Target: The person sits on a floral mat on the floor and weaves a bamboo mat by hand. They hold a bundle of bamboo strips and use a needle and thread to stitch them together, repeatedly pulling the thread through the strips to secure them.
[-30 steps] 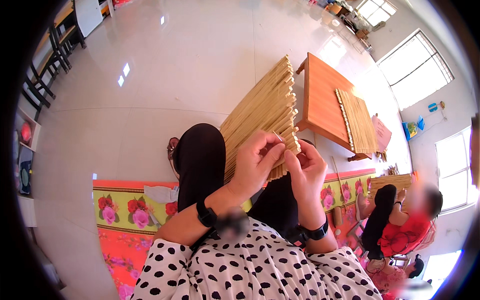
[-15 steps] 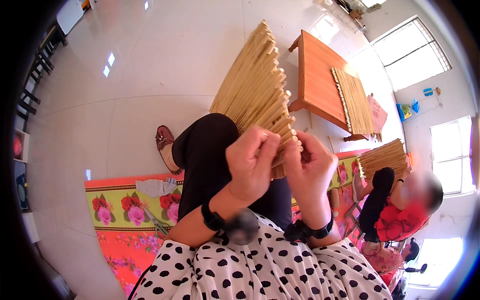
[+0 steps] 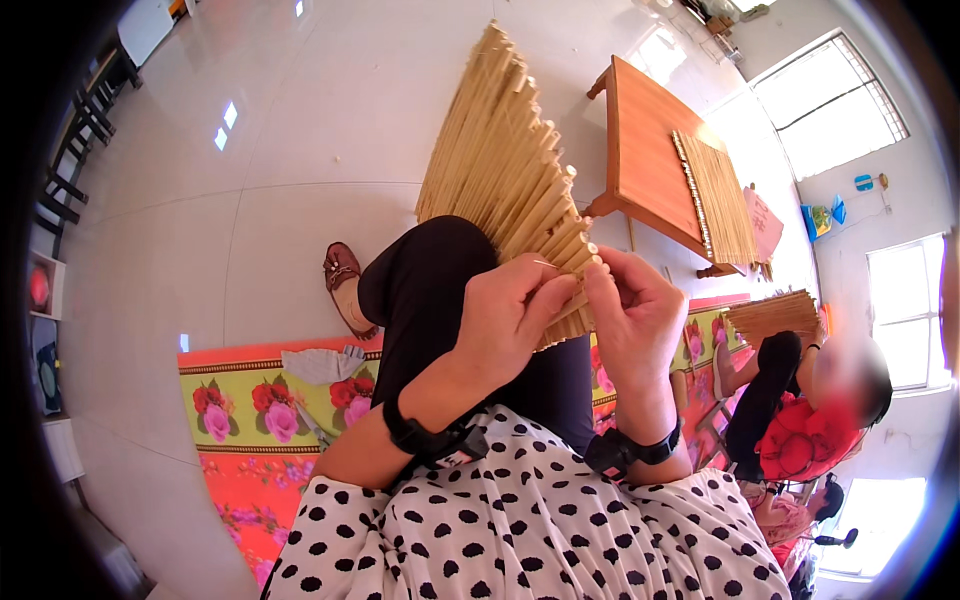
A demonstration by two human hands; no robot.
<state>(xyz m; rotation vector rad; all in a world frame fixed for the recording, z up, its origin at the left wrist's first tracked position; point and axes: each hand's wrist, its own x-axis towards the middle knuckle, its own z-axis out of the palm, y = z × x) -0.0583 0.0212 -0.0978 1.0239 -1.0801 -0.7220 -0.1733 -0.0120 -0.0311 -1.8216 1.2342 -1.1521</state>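
A fan-like mat of pale straw stalks (image 3: 480,120) rises from between my knees, its ragged cut ends along the right edge. My left hand (image 3: 505,315) is closed at the near end of this edge, thumb and forefinger pinched at the stalks, with a thin needle-like piece (image 3: 545,264) showing above its fingers. My right hand (image 3: 635,310) grips the same end beside it, thumb pressed on the outermost stalks and the other fingers curled, partly hidden. Both hands are close together at the mat's edge.
A low wooden table (image 3: 640,130) carrying another straw mat (image 3: 725,200) stands ahead right. A floral ground sheet (image 3: 240,420) lies under me, with a grey cloth (image 3: 320,365) on it. A co-worker in red (image 3: 800,430) holds straw at right, another person (image 3: 790,520) behind. Dark chairs (image 3: 80,120) line the left.
The mat's far tip has swung up and to the left since a second ago. My hands have shifted slightly right, still pinched at the same edge.
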